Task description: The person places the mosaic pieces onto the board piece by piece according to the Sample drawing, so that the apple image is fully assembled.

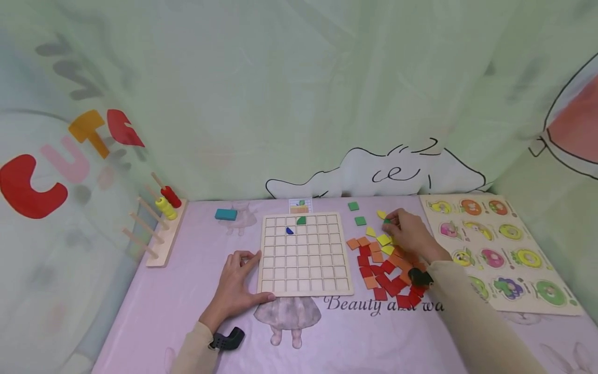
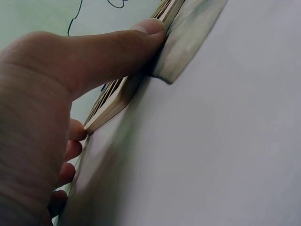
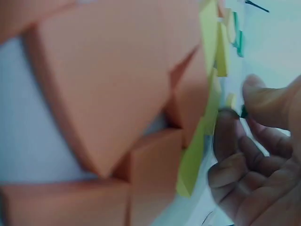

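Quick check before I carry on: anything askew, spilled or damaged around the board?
Nothing looks damaged. One untidy spot: the red and orange tiles right of the grid board lie jumbled, some overlapping at mixed angles. On the board, nothing stands out.

Left grip (image 1: pixel 233 285) splayed, right grip (image 1: pixel 411 236) pinched.

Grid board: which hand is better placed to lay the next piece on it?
Probably the right hand: it pinches a green piece beside the yellow tiles, while the left hand touches the grid board at its near left corner.
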Demonstrator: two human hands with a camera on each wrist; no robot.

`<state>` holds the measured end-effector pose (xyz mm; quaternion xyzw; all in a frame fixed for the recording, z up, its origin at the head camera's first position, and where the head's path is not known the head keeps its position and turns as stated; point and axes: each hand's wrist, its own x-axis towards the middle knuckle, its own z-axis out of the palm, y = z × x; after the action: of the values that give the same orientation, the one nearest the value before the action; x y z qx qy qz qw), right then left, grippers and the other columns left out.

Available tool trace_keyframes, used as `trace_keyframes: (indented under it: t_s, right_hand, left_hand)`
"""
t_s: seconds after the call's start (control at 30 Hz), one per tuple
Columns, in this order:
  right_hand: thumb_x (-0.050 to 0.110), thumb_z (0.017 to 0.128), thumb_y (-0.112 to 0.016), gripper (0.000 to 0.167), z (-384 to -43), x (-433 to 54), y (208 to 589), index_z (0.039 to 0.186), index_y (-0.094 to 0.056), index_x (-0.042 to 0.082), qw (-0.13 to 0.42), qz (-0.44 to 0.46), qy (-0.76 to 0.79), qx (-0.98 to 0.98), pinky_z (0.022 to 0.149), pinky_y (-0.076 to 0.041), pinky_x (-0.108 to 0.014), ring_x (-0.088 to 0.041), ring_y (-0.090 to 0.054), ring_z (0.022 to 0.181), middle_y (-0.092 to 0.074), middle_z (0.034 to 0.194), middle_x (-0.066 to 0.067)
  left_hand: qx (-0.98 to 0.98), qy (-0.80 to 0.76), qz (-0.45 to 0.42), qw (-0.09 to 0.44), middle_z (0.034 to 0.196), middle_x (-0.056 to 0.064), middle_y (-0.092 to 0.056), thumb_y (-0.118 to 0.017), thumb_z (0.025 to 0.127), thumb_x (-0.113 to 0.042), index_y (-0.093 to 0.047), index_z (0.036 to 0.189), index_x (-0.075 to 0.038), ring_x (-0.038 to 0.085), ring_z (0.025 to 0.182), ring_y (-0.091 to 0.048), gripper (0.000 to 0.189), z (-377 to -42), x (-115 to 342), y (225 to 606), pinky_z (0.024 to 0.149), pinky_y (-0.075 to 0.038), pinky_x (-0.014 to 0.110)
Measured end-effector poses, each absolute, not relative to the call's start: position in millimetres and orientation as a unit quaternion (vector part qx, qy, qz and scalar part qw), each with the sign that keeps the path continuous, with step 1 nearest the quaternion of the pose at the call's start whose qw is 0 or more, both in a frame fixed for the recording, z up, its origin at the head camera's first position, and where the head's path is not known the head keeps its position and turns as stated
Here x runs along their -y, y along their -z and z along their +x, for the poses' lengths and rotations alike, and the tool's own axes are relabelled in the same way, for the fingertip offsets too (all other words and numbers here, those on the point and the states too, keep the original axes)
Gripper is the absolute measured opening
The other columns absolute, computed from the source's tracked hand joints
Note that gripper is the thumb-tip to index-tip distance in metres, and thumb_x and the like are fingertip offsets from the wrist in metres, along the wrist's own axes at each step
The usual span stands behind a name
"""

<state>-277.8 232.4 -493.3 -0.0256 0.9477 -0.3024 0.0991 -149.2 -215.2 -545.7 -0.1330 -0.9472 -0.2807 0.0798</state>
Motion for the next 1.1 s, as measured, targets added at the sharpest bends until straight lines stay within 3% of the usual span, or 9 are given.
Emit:
trace_keyframes:
  t_s: [0.3,0.5,0.77,1.1]
  right_hand:
    - [0.030,0.109,-0.062,0.040,-284.0,-218.4,494.2,0.142,-0.062,0.007,-0.032,-0.011,0.389,-0.921,0.080,-0.047,-0.021,-0.029,-0.058,0.102,-0.067,0.119,-0.018]
    - [0.031,0.107,-0.065,0.042,-291.0,-190.5,493.4,0.143,-0.065,0.011,-0.039,0.018,0.469,-0.882,0.080,-0.046,-0.009,-0.028,-0.060,0.109,-0.067,0.126,-0.016]
    - [0.020,0.105,-0.069,0.034,-306.7,-144.7,500.4,0.137,-0.067,0.007,-0.011,-0.022,0.550,-0.835,0.077,-0.054,-0.017,-0.018,-0.064,0.096,-0.068,0.117,-0.015]
    - [0.016,0.106,-0.066,0.029,-312.4,-91.4,511.6,0.133,-0.067,0.008,0.039,-0.085,0.481,-0.872,0.088,-0.053,-0.037,-0.028,-0.066,0.103,-0.067,0.125,-0.016]
  left_hand:
    - [0.948,0.283,-0.129,0.074,0.138,0.010,-0.051,-0.095,0.066,-0.060,-0.055,0.155,-0.010,0.019,0.108,-0.041,0.110,-148.9,215.6,544.6,0.091,-0.039,0.041]
    - [0.946,0.288,-0.129,0.073,0.137,0.010,-0.051,-0.095,0.065,-0.058,-0.056,0.155,-0.009,0.019,0.108,-0.041,0.109,-148.6,214.1,543.6,0.091,-0.039,0.041]
    - [0.947,0.283,-0.131,0.075,0.137,0.010,-0.051,-0.095,0.065,-0.059,-0.056,0.154,-0.009,0.019,0.108,-0.041,0.109,-148.9,214.9,543.4,0.091,-0.039,0.040]
    - [0.944,0.291,-0.135,0.080,0.136,0.010,-0.051,-0.095,0.066,-0.058,-0.056,0.154,-0.009,0.019,0.109,-0.042,0.108,-149.8,214.7,545.8,0.092,-0.040,0.041]
